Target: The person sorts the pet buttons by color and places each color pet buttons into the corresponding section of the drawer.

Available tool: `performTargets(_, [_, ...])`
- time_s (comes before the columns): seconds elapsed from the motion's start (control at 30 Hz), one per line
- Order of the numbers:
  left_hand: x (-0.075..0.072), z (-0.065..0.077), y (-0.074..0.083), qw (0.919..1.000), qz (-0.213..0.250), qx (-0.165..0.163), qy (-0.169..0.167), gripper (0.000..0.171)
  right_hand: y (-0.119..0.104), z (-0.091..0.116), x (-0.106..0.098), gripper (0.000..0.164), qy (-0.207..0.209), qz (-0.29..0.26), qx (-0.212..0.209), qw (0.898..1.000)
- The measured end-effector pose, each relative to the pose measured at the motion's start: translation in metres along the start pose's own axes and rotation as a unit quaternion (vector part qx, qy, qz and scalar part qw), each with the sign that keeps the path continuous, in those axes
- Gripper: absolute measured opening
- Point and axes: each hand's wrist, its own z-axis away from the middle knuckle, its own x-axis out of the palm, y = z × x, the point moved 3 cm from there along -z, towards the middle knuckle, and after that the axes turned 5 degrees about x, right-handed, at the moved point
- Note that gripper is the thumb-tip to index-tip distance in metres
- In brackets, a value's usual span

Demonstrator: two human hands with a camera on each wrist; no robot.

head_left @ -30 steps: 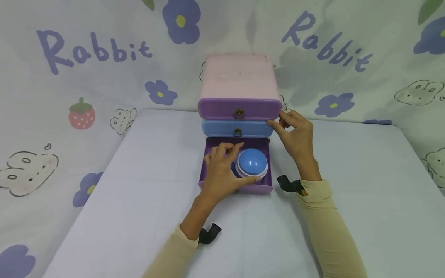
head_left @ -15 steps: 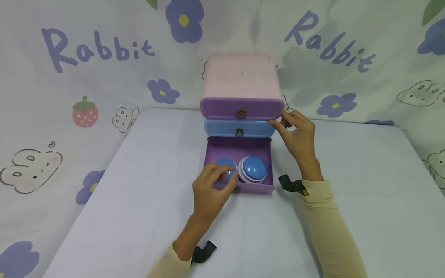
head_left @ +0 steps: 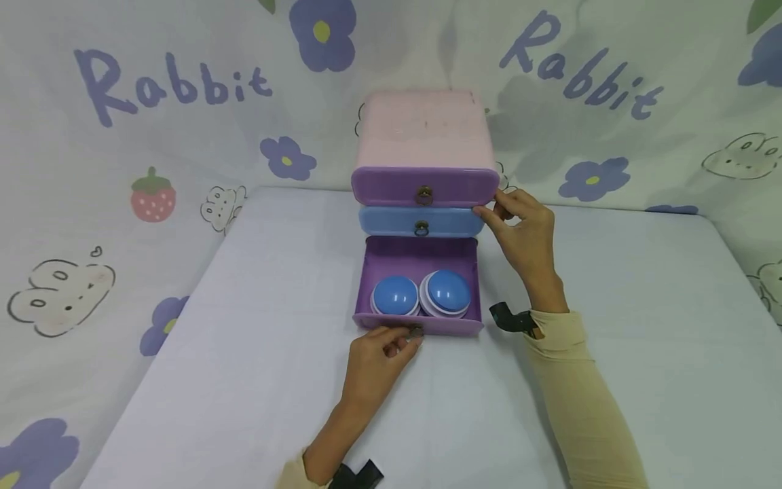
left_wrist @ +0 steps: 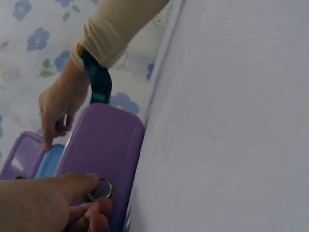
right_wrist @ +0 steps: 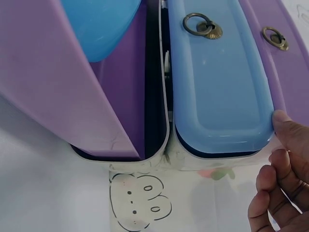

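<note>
My left hand (head_left: 377, 363) is at the front of the pulled-out bottom drawer (head_left: 373, 324), its thumb and fingers pinching the small brass ring pull (left_wrist: 107, 187). Inside that purple drawer, two round things with blue domed tops and white bases sit side by side: the left one (head_left: 396, 295) and the right one (head_left: 449, 291). With its thumb at the corner of the blue middle drawer (head_left: 391, 223), my right hand (head_left: 527, 234) grips the right edge of the pink drawer cabinet (head_left: 424, 129). The purple top drawer (head_left: 452, 188) and the blue one are pushed in.
The cabinet stands at the back of a table with a white cover (head_left: 275, 285). Right behind it hangs a printed cloth (head_left: 415, 41) with flowers, rabbits and lettering.
My left hand has drawn back from the round things in the drawer to its front ring pull. Both round things now rest near the drawer's front. My right hand has kept its place.
</note>
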Motion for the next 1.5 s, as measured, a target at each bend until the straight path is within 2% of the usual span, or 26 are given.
performTargets(0.07, [0.003,-0.001,-0.001,0.9999,0.0,0.006,0.008,0.01,0.0,-0.001,0.0,0.036,0.0,-0.004,0.001,1.0])
performTargets(0.23, [0.005,-0.006,-0.001,0.9964,0.012,0.061,0.058,0.008,-0.002,-0.002,0.0,0.037,0.0,-0.01,0.005,1.0])
performTargets(0.33, [0.007,-0.009,-0.004,0.9944,0.019,0.072,0.075,0.007,-0.001,-0.002,0.0,0.037,0.001,-0.011,0.004,1.0])
performTargets(0.9, [0.02,-0.046,-0.019,0.9921,0.031,0.062,0.105,0.01,0.002,0.001,0.003,0.036,-0.005,0.018,0.017,1.0])
performTargets(1.5, [0.033,-0.091,-0.036,0.9881,0.042,0.069,0.131,0.012,0.004,-0.002,0.002,0.036,0.0,0.001,0.016,1.0])
